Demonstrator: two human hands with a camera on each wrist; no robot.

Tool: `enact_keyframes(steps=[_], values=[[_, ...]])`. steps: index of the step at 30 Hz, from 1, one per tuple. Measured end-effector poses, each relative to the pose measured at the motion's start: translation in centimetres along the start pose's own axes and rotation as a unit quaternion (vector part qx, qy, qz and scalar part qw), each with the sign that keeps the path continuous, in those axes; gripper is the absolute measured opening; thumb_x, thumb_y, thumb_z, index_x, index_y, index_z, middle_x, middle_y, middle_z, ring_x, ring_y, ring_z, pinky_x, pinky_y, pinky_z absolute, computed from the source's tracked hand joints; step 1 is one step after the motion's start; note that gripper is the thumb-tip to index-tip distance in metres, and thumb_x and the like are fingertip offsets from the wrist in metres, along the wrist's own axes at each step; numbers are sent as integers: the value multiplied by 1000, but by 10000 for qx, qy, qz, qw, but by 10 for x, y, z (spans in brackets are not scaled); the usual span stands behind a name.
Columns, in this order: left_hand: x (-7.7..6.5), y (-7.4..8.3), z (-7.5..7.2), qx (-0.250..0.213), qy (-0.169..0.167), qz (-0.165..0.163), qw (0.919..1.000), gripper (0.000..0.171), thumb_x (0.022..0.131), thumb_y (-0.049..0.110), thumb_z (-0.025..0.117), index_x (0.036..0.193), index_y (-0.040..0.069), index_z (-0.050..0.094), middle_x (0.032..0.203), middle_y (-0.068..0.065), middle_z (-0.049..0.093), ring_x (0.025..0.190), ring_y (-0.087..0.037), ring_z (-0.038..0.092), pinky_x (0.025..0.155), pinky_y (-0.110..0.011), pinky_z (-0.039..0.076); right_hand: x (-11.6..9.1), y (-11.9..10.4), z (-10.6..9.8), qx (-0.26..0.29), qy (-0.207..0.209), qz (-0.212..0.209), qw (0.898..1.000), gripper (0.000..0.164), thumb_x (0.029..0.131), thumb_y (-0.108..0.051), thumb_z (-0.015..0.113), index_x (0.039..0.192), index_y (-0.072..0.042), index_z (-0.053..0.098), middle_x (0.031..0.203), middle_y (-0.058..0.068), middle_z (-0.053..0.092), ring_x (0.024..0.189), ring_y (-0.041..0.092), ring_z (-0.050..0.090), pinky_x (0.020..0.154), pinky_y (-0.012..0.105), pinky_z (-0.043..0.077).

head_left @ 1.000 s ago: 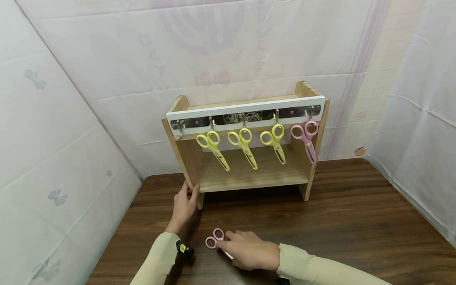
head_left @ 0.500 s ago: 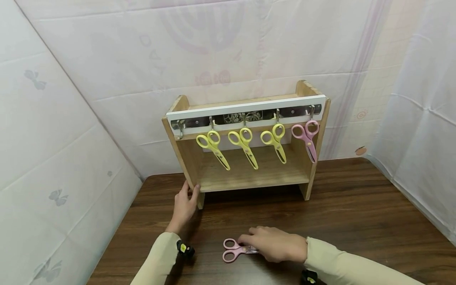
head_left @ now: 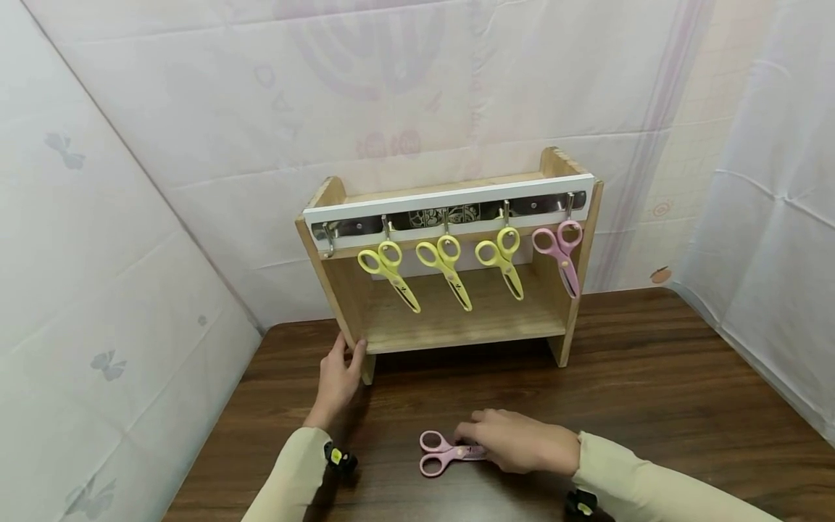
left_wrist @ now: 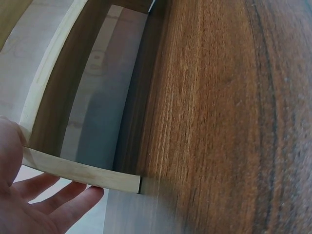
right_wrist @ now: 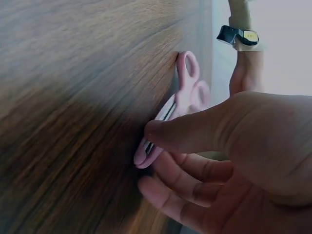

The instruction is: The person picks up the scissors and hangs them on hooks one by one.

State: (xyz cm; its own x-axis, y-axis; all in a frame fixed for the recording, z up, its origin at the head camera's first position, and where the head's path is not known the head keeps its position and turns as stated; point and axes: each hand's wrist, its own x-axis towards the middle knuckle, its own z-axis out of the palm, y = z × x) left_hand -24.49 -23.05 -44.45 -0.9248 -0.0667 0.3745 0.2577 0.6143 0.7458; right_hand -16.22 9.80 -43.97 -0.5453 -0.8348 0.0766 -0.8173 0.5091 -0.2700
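Note:
My left hand (head_left: 335, 380) grips the left side panel of a wooden shelf (head_left: 466, 342) near its foot. In the left wrist view the thumb lies on one side of the panel edge (left_wrist: 83, 168) and the fingers on the other. My right hand (head_left: 525, 440) pinches pink scissors (head_left: 460, 452) by the blades, close over the table. Their two handle loops point left, away from the hand. In the right wrist view my thumb (right_wrist: 168, 134) lies over the blade end of the pink scissors (right_wrist: 183, 95), fingers on the far side; part of the blades is hidden.
A white rail (head_left: 450, 198) with metal hooks runs across the shelf's top. Three yellow scissors (head_left: 450, 264) and one pink pair (head_left: 562, 254) hang from it. At its left end is another hook (head_left: 329, 243). White cloth (head_left: 215, 167) stands behind the brown table (head_left: 626, 391).
My right hand has moved to the right with the pink scissors, which have turned from slanting to nearly level, loops leftward. The left hand has stayed on the shelf.

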Motion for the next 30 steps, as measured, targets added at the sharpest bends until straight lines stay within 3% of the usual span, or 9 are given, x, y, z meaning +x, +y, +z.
enact_keyframes(steps=[5, 10, 30], values=[[-2, 1, 1, 87, -7, 2, 10000, 41, 109, 31, 53, 140, 4, 53, 132, -24, 64, 114, -42, 66, 84, -54, 60, -5, 6, 4, 285, 185, -21, 9994, 23, 89, 2, 75, 99, -17, 67, 88, -9, 62, 73, -3, 52, 61, 14, 46], [-1, 1, 0, 75, -69, -58, 9999, 43, 109, 34, 52, 142, 6, 53, 134, -23, 64, 116, -40, 66, 86, -54, 60, -12, 11, 6, 457, 334, 85, 9984, 26, 88, 2, 75, 84, -19, 60, 77, -14, 49, 64, -2, 43, 53, 14, 39], [-1, 0, -1, 94, -5, -58, 9999, 44, 109, 34, 52, 142, 5, 53, 133, -24, 64, 116, -41, 66, 85, -53, 61, -20, 11, 7, 597, 442, 135, 9971, 26, 90, 0, 76, 84, -20, 61, 76, -16, 47, 64, -3, 43, 53, 13, 40]])
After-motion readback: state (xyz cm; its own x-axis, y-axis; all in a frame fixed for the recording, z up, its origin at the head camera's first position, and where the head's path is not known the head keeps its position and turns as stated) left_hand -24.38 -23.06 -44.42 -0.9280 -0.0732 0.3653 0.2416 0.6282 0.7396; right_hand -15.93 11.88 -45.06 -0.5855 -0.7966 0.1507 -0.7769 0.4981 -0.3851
